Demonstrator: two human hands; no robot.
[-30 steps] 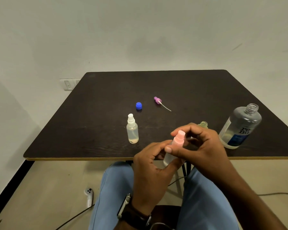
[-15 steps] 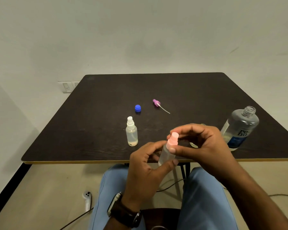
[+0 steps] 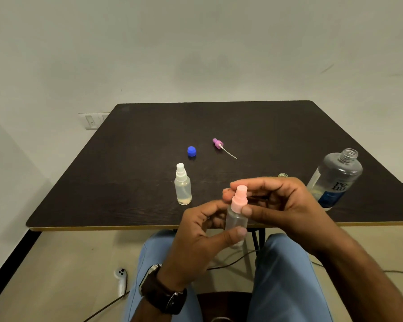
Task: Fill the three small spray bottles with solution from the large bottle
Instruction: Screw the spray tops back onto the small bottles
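Observation:
My left hand [image 3: 196, 242] grips the clear body of a small spray bottle [image 3: 236, 219] over the table's near edge. My right hand [image 3: 282, 205] pinches its pink spray top [image 3: 239, 199]. A second small bottle with a white spray top [image 3: 183, 184] stands upright on the table, left of my hands. Only the open neck of a third small bottle [image 3: 283, 175] shows behind my right hand. The large clear bottle [image 3: 335, 180] with a blue label stands uncapped at the right.
A blue cap [image 3: 191, 151] and a purple spray head with its dip tube [image 3: 220, 146] lie mid-table. The dark table [image 3: 242, 126] has a yellow front edge. A white controller [image 3: 121, 281] and cables lie on the floor by my knees.
Both hands and the pink-topped bottle stay near the table's front edge. My right fingers have shifted around the pink top. The view has tilted slightly.

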